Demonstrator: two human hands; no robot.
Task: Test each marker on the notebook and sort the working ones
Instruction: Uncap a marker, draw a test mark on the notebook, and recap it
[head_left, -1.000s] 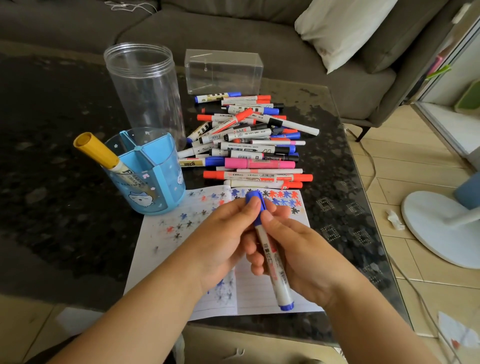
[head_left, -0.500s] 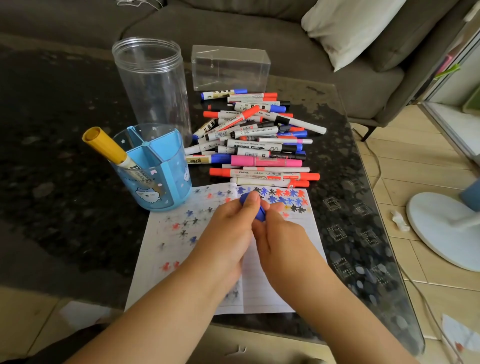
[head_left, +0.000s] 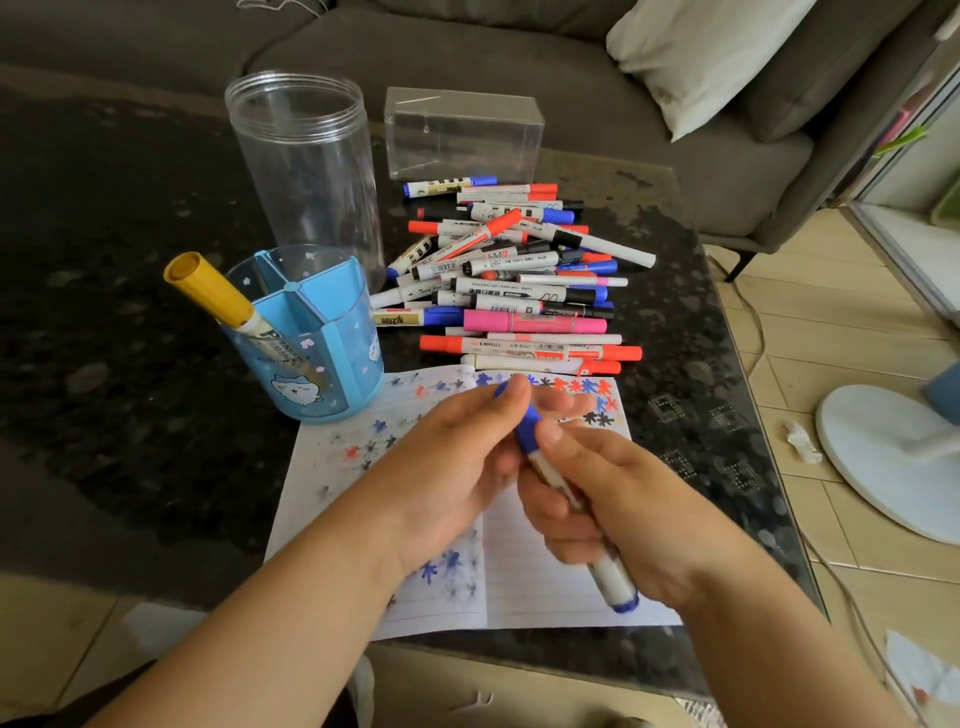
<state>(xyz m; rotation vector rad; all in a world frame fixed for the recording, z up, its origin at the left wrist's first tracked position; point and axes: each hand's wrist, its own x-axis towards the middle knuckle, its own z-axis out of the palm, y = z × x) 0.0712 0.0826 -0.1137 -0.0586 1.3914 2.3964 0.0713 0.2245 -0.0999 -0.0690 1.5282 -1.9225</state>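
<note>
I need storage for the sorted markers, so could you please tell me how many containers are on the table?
3: a blue divided pen holder beside the notebook, a tall clear jar behind it, and a clear rectangular box beyond the marker pile. None seems hidden.

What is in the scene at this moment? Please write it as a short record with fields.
Held item: blue marker, above the notebook
Right hand: grips the marker barrel
Left hand: pinches the blue cap at the marker's far end
Cap state: cannot tell if on or coming off
Notebook: open, with red, blue and black test marks
Untested pile: many markers beyond the notebook
Blue holder: one yellow-capped marker inside
Clear jar: upright, looks empty
Clear box: behind the pile
</note>
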